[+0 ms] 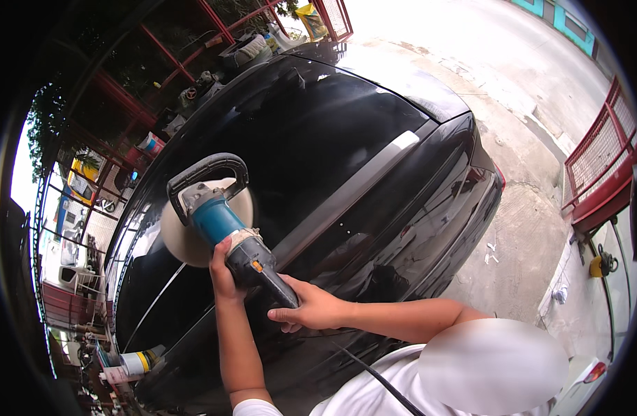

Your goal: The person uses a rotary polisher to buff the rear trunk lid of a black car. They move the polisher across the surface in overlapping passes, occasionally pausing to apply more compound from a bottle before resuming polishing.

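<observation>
A teal and black power polisher [221, 218] is in both my hands, over the glossy black car [311, 125]. Its black loop handle [211, 166] points away from me, and its round pale pad [174, 239] faces the car's dark panel; whether the pad spins or touches the panel I cannot tell. My left hand [226, 276] is closed around the side of the grey motor housing, most fingers hidden beneath it. Around the black rear grip [278, 284] my right hand [310, 305] is wrapped. A black cord [381, 378] runs past my white shirt.
Tubs and cans, including a white can with a yellow band [134, 362], stand at lower left by the car. Red metal framing [117, 93] with cluttered items lines the left. A red mesh gate [603, 152] stands at right, beside the concrete ground [516, 236].
</observation>
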`<state>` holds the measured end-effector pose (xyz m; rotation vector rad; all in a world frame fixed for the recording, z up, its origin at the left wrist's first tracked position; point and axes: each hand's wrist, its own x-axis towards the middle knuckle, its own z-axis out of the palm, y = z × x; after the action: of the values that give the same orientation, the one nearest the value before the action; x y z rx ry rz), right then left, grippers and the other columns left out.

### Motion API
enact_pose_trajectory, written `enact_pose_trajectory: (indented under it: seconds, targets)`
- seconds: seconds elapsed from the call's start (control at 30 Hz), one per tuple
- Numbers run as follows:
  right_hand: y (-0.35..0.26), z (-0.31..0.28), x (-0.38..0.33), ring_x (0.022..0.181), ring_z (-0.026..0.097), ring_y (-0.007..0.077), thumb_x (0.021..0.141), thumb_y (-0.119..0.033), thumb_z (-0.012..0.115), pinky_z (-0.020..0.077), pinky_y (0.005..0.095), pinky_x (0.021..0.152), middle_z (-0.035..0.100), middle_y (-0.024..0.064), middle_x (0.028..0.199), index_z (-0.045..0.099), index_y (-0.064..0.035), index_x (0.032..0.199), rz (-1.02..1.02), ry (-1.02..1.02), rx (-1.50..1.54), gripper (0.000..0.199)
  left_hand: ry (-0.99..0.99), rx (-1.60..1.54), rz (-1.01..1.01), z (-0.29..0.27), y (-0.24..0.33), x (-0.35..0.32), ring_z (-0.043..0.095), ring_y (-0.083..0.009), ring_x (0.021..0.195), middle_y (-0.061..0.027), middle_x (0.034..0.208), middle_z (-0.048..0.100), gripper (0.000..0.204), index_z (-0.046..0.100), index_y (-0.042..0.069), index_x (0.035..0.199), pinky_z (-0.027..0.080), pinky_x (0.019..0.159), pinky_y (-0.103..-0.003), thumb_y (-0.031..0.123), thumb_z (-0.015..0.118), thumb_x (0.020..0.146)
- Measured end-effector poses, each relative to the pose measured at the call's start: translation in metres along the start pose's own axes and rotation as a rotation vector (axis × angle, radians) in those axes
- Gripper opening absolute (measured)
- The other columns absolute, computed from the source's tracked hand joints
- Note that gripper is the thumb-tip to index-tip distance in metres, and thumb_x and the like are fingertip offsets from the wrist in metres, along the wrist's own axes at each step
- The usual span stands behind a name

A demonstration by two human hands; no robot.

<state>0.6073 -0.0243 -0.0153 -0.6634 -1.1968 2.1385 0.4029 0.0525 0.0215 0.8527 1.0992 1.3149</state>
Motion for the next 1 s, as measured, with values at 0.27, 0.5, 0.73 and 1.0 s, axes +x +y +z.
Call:
enact_pose_trajectory:
  seconds: [0.27, 0.5, 0.73, 1.0]
  targets:
    - [-0.038, -0.022, -0.045, 0.062, 0.059, 0.0116, 0.1, -0.011, 0.073, 0.0542, 0.0305, 0.053, 0.06, 0.0048, 0.085, 0.015, -0.0086, 0.167, -0.105, 0.258, -0.11, 0.089, -0.331, -0.33, -0.148, 0.077, -0.023, 0.047, 0.076, -0.0244, 0.086, -0.016, 0.103, 0.074, 0.05, 0.065, -0.006, 0.123, 0.063, 0.082, -0.038, 0.037, 0.064, 0.098]
    - [-0.078, -0.035, -0.066, 0.056, 0.059, 0.0142, 0.096, 0.002, 0.066, 0.0538, 0.0332, 0.045, 0.057, 0.006, 0.084, 0.046, 0.0025, 0.133, -0.147, 0.575, -0.447, 0.043, -0.506, -0.659, -0.039, 0.154, -0.08, 0.102, 0.074, -0.023, 0.074, -0.0156, 0.095, 0.072, 0.037, 0.062, -0.003, 0.116, 0.065, 0.07, -0.038, 0.027, 0.067, 0.095]
    - [-0.045, -0.006, -0.043, 0.056, 0.059, 0.0149, 0.095, 0.002, 0.066, 0.0535, 0.0339, 0.045, 0.058, 0.0065, 0.084, 0.048, 0.0006, 0.128, -0.116, 0.545, -0.495, 0.038, -0.511, -0.767, 0.021, 0.101, -0.085, 0.091, 0.075, -0.0239, 0.078, -0.0169, 0.095, 0.072, 0.035, 0.061, -0.002, 0.117, 0.064, 0.072, -0.038, 0.023, 0.068, 0.095]
    - [0.0, 0.101, 0.005, 0.057, 0.06, 0.0128, 0.094, -0.003, 0.069, 0.0539, 0.0325, 0.048, 0.061, 0.0063, 0.084, 0.047, 0.0025, 0.137, 0.002, 0.277, -0.695, 0.048, -0.268, -0.79, 0.247, -0.063, -0.053, -0.002, 0.076, -0.0278, 0.084, -0.0204, 0.1, 0.073, 0.043, 0.06, -0.006, 0.122, 0.064, 0.079, -0.04, 0.027, 0.065, 0.095]
